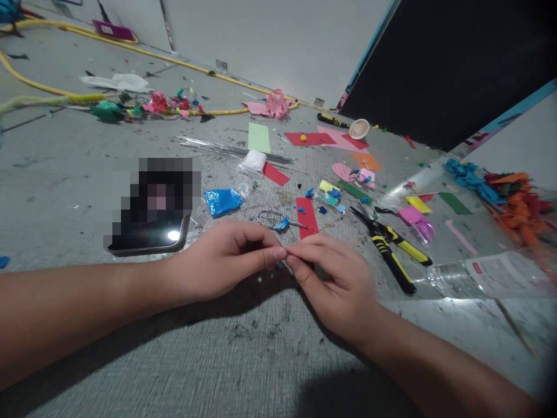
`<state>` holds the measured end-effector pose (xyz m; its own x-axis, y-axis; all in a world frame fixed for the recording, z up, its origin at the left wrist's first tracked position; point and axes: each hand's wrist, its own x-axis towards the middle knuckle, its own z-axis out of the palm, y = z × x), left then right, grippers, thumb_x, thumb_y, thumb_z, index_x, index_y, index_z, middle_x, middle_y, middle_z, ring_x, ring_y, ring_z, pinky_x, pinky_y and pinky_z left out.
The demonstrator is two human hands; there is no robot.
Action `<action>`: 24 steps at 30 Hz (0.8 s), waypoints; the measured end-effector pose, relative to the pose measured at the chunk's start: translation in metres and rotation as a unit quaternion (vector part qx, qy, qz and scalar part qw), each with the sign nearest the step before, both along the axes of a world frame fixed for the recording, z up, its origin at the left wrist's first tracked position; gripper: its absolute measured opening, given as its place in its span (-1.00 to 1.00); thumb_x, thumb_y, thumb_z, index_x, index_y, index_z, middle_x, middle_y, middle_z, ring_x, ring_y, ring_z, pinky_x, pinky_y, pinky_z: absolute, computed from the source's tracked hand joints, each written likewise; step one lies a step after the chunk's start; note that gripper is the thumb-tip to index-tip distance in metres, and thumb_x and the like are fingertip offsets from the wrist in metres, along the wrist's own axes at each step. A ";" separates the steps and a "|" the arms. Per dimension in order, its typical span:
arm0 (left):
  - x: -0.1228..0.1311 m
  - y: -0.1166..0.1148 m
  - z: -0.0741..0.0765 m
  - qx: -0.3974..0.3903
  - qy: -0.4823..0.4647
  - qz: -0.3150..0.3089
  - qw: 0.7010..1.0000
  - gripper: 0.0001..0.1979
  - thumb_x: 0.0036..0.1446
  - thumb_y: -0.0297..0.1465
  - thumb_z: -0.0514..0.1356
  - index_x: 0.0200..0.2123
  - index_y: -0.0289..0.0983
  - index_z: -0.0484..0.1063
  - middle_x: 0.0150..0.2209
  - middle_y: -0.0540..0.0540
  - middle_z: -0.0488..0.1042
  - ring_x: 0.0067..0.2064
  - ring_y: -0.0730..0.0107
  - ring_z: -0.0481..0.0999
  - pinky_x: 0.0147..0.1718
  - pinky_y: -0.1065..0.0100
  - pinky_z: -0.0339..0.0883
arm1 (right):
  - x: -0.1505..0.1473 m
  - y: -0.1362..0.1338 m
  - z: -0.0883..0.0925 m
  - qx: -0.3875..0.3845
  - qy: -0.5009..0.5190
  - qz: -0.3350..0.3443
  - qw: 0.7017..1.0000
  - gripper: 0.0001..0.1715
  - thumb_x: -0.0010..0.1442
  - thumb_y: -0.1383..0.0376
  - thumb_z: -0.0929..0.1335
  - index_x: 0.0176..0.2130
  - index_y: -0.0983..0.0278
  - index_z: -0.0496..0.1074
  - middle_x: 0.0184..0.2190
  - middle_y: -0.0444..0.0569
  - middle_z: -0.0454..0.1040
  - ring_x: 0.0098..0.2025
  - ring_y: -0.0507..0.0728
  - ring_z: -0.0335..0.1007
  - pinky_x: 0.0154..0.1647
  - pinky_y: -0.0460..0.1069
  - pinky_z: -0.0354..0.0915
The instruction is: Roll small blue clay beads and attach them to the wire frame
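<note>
My left hand [237, 255] and my right hand [333, 276] meet at their fingertips, low over the grey floor [243, 360]. Each pinches thumb against index finger. What lies between the tips is too small and hidden to name. Just beyond the fingers is a looped piece of wire [270, 219] with a blue lump [282, 223] on it. A red paper strip [307, 212] lies under the wire's end. Left of these is a blue clay packet [224, 201]. Pliers with black and yellow handles [389, 247] rest to the right of my right hand.
A phone [148, 232], partly pixelated, lies at left. Behind are thin wires [213, 145], a white packet [253, 161], green paper [259, 137] and a paper cup [359, 129]. A clear bottle [491, 273] lies right, near orange scraps [517, 203]. A yellow cable [161, 56] runs along the wall.
</note>
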<state>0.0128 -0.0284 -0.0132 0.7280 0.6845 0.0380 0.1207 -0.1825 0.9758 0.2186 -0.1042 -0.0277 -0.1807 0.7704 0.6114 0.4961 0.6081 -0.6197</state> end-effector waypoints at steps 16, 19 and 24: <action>-0.002 -0.001 0.003 0.015 0.010 -0.006 1.000 -0.75 0.35 -0.34 0.27 -0.42 -0.26 0.55 -0.48 0.04 0.54 -0.41 0.46 0.49 -0.40 0.48 0.38 | 0.002 -0.001 0.007 0.020 -0.041 0.006 0.999 -0.84 0.36 0.46 0.45 -0.15 0.23 0.63 -0.33 -0.05 0.65 -0.33 0.08 0.58 -0.27 -0.02 0.56; -0.001 0.000 0.001 0.021 0.009 -0.009 1.000 -0.75 0.35 -0.33 0.27 -0.41 -0.27 0.55 -0.47 0.03 0.54 -0.41 0.47 0.48 -0.40 0.48 0.38 | 0.001 -0.002 0.007 0.000 -0.038 -0.001 0.999 -0.87 0.36 0.44 0.42 -0.18 0.23 0.59 -0.39 -0.09 0.60 -0.36 0.07 0.53 -0.32 -0.04 0.51; 0.000 -0.001 0.001 -0.004 0.011 -0.008 1.000 -0.73 0.36 -0.31 0.26 -0.41 -0.28 0.53 -0.48 0.02 0.54 -0.42 0.46 0.48 -0.42 0.46 0.37 | 0.001 -0.004 0.006 -0.046 -0.010 -0.031 0.998 -0.89 0.38 0.41 0.39 -0.22 0.22 0.51 -0.40 -0.14 0.55 -0.38 0.03 0.47 -0.34 -0.08 0.44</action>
<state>0.0132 -0.0294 -0.0123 0.7393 0.6732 0.0172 0.1391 -0.1777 0.9742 0.2197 -0.1084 -0.0220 -0.1418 0.8331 0.5347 0.5445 0.5167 -0.6607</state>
